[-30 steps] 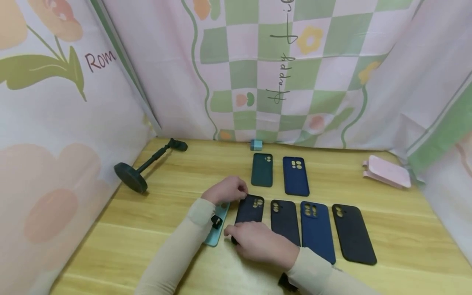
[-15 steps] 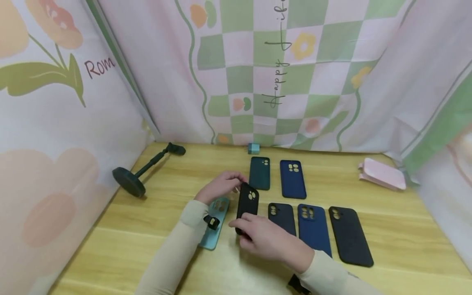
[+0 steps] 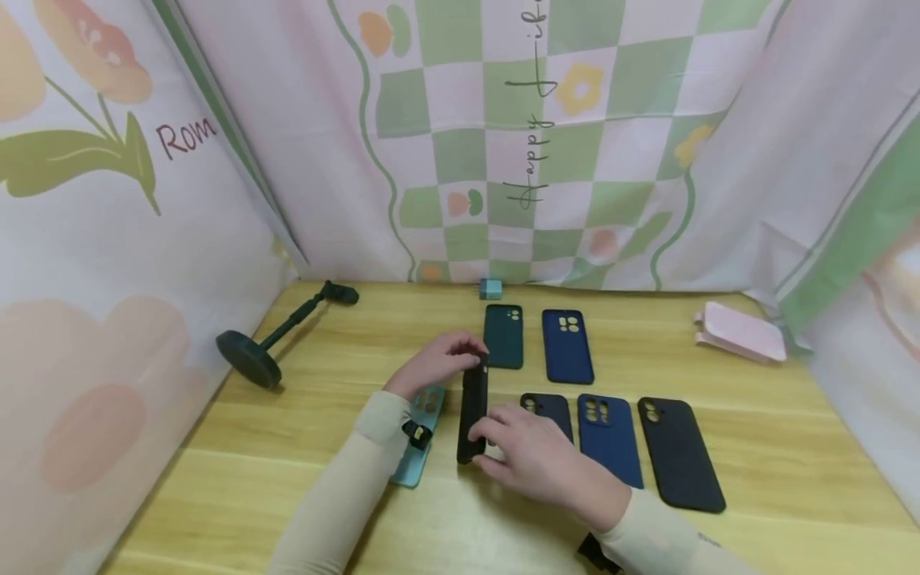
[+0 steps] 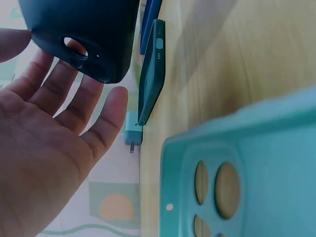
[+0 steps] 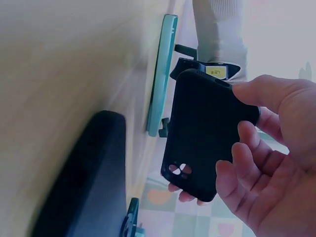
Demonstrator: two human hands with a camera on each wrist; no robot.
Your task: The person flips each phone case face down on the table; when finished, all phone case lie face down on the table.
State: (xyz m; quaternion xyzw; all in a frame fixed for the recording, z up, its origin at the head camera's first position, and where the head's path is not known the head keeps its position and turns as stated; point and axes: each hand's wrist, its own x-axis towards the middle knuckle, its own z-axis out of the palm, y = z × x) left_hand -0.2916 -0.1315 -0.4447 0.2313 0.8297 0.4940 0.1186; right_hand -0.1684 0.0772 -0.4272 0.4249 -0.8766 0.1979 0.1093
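A black phone case [image 3: 473, 415] with camera cutouts stands tilted on its long edge above the table, held between both hands. My left hand [image 3: 437, 365] pinches its far end; in the left wrist view the thumb touches one edge and the fingers lie behind the cutouts. My right hand [image 3: 532, 459] grips the near end, its thumb on the corner and fingertips along the side of the case [image 5: 202, 123] in the right wrist view. A light-blue phone case [image 3: 412, 463] lies just left of them, partly hidden by the left wrist.
To the right lie a dark case [image 3: 549, 411], a blue case [image 3: 611, 439] and a black case [image 3: 683, 455]. Farther back are a green case [image 3: 505, 335], a navy case [image 3: 568, 346] and a small blue charger plug [image 3: 491, 289]. A dark stand [image 3: 287, 327] and pink holder [image 3: 743, 331] flank them.
The black phone case has been lifted off the table and turned from lying flat to nearly on edge. My right hand has shifted slightly right, and both hands now hold the case.
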